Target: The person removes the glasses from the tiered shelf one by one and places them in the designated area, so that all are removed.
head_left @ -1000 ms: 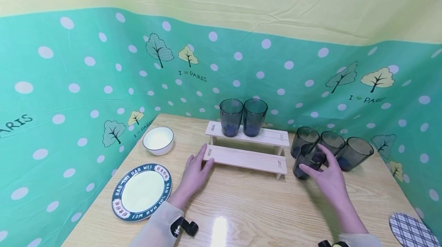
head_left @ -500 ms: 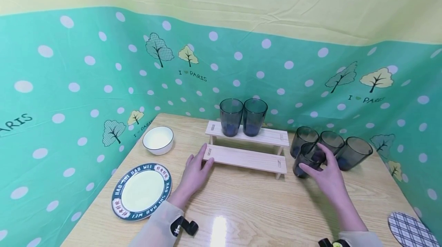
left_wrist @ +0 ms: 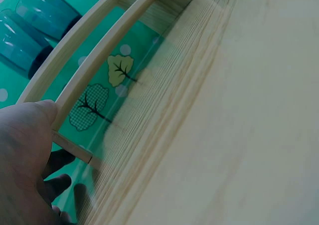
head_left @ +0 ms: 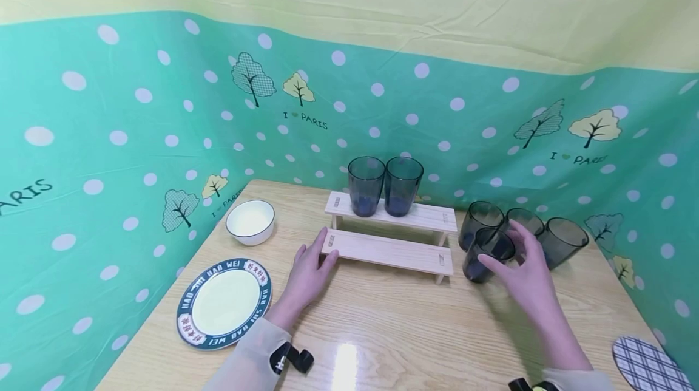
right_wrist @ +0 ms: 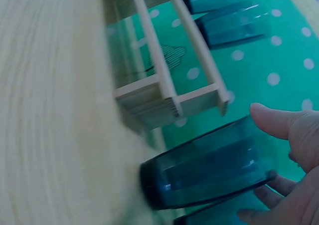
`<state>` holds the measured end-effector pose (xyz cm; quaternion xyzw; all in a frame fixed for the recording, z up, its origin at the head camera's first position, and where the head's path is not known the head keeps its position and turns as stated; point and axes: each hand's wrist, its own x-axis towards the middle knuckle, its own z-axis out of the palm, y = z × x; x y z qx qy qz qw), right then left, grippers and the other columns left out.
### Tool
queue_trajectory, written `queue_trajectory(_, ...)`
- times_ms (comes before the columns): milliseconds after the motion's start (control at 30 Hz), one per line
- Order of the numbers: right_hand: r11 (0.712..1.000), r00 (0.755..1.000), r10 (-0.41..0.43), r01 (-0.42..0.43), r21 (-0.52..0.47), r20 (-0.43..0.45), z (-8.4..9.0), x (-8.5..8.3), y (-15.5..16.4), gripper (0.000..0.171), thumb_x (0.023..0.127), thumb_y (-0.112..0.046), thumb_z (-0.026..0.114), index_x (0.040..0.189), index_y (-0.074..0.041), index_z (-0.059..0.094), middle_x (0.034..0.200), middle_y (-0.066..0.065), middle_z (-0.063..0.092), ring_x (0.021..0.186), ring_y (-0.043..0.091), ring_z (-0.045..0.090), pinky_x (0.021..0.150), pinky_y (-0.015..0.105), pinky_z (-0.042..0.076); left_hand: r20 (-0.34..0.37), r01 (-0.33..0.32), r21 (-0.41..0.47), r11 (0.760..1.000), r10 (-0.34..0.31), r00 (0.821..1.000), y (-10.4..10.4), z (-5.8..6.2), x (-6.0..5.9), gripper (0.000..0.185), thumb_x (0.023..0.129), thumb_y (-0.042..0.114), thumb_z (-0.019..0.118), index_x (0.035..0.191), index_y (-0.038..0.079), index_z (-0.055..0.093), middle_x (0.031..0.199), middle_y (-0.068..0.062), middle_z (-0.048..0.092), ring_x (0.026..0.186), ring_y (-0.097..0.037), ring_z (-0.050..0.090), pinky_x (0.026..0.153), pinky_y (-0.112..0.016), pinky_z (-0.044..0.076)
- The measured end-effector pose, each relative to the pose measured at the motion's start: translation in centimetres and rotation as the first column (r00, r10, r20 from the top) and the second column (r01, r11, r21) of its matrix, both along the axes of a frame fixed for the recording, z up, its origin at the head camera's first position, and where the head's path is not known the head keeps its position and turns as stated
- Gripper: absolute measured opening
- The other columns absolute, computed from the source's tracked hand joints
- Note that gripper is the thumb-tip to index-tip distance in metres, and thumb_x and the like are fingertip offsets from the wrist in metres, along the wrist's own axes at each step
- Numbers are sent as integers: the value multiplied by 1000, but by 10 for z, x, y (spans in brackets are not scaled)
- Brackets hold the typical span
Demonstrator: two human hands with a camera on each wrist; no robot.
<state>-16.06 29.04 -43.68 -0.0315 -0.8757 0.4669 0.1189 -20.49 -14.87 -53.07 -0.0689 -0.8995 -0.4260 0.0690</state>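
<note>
1 rack [head_left: 390, 251] is gripped by the left hand [head_left: 308, 274]; within the parted right hand [head_left: 528, 275], 1 glass [right_wrist: 207, 166] is framed ungripped.

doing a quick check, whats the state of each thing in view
Near glass: upright
Three glasses beyond it: upright
Wooden rack: standing
Two rack glasses: upright
Bowl: upright
Plate: face up
Plaid mat: lying flat
Left hand: touching rack
Right hand: around near glass, grip unclear

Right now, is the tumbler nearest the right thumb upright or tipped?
Upright: the tinted tumbler has its rim up and its base toward the tabletop.
</note>
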Motion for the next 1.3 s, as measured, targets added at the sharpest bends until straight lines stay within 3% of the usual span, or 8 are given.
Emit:
queue_trajectory(200,1000,996,-12,14,22,-85,26,3,-7,105,98,-30,90,177,-20,23,170,24,36,156,48,36,131,64,26,2,-1,3,1000,1,1000,-1,0,0,74,116,39,60,175,7,29,167,-18,49,154,-43,46,137,-58,7)
queue_trajectory(300,1000,993,-1,4,28,-115,41,3,-14,103,98,-31,89,177,-23,25,172,22,36,158,47,35,130,65,25,3,-2,4,1000,2,1000,-1,1,0,74,115,39,60,175,7,30,167,-19,49,154,-44,46,136,-58,7)
queue_trajectory(467,999,992,42,-39,23,-115,62,-1,-29,103,97,-38,89,177,-31,25,175,18,32,162,44,29,128,69,27,5,-4,10,1000,4,1000,-2,1,1,74,115,40,60,175,8,30,167,-18,49,155,-44,45,136,-59,7)
queue_trajectory(600,996,988,92,-91,12,-124,73,-9,-43,102,98,-37,88,177,-32,24,175,16,31,162,41,30,129,65,30,4,-3,15,1000,3,1000,-2,1,2,74,115,40,61,175,9,30,167,-18,49,155,-44,45,136,-59,7)
queue_trajectory(1033,962,951,263,-271,-28,-163,88,-45,-90,98,99,-30,88,176,-27,28,172,13,35,160,35,34,131,56,32,-16,1,15,1000,0,1000,0,0,1,74,115,41,60,175,8,31,167,-17,49,154,-41,47,137,-57,7)
queue_trajectory(1300,951,944,299,-307,-40,-137,84,-70,-114,99,99,-29,88,176,-24,26,171,14,36,158,35,36,130,56,34,-17,-3,8,1000,3,1000,0,0,1,73,115,41,60,175,9,31,168,-16,49,153,-40,48,137,-56,8)
